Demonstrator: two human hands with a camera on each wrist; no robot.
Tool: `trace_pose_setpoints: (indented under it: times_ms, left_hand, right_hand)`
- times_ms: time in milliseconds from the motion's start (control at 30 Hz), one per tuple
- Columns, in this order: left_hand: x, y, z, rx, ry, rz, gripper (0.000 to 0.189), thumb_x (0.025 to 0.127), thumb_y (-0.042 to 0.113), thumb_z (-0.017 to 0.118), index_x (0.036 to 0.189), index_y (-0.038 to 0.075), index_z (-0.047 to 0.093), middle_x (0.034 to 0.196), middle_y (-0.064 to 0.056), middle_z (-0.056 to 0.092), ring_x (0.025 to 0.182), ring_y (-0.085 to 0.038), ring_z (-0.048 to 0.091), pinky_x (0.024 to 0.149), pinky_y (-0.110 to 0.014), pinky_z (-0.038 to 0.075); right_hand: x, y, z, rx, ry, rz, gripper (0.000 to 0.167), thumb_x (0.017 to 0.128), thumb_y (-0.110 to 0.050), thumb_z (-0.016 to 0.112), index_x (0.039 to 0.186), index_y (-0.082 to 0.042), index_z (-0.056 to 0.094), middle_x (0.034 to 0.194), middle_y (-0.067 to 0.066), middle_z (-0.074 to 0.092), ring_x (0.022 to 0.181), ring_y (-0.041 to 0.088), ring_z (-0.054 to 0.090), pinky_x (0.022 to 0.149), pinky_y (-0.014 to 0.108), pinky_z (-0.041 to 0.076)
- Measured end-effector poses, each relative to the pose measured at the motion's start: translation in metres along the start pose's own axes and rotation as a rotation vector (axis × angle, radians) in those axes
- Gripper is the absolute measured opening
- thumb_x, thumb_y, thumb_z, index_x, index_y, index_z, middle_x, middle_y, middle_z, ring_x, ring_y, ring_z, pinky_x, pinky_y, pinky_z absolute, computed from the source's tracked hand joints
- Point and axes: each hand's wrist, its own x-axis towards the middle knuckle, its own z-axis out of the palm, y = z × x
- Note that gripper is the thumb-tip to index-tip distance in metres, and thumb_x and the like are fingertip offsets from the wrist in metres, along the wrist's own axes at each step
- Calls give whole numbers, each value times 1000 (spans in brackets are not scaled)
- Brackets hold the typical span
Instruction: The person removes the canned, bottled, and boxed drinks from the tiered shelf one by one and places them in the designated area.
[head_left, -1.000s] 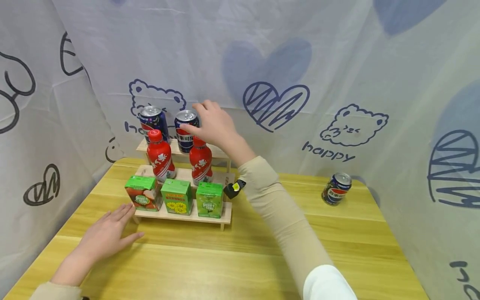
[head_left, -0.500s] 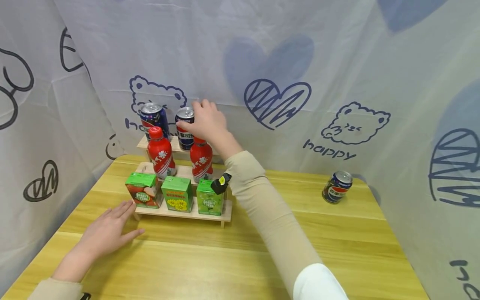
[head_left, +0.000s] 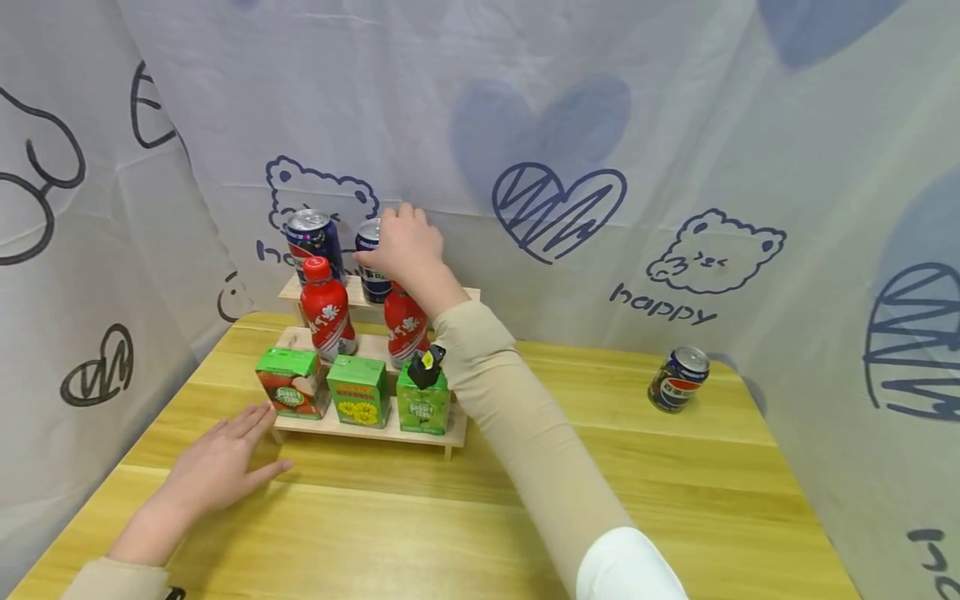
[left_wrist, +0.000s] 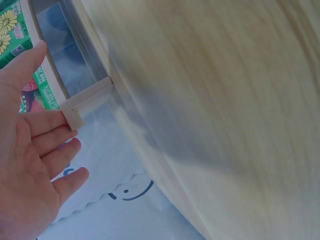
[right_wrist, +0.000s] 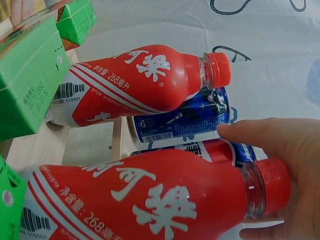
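Observation:
In the head view my right hand [head_left: 408,247] reaches over a three-tier wooden shelf [head_left: 457,433]. It grips the right-hand Pepsi can [head_left: 373,288] on the top tier, thumb across the front and fingers behind. The right wrist view shows that thumb beside the can [right_wrist: 227,149], mostly hidden by a red bottle [right_wrist: 150,200]. A second Pepsi can [head_left: 313,242] stands to its left. My left hand [head_left: 213,467] lies with straight fingers at the shelf's lower left end. In the left wrist view its fingertips touch the shelf's end [left_wrist: 75,117].
Two red cola bottles [head_left: 327,312] occupy the middle tier. Green juice boxes [head_left: 358,400] line the bottom tier. Another Pepsi can [head_left: 678,380] stands alone at the table's right. A patterned cloth [head_left: 555,125] hangs behind and beside the wooden table [head_left: 450,533].
My right hand has moved left and closed in around the right-hand Pepsi can, covering more of it. The forearm swung left over the right juice box. My left hand has stayed in place.

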Motion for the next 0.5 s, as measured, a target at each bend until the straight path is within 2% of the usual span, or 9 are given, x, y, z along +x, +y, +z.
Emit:
trace_pose_setpoints:
  times_ms: [233,500]
  left_hand:
    - [1,0,1,0,7,5,86,86,58,64,142,-5,45,148,-27,41,136,-46,41,112,-62,34]
    - [0,-1,1,-15,-3,-4,86,87,58,63,142,-5,44,150,-26,40,136,-45,40,112,-63,33]
  right_hand:
    - [2,-4,1,5,-21,40,82,81,-67,64,144,-19,41,142,1,45,129,17,43,101,35,50]
    - [6,-6,1,68,-31,57,78,81,-62,68,142,-20,43,138,1,48,127,18,45,99,34,51]
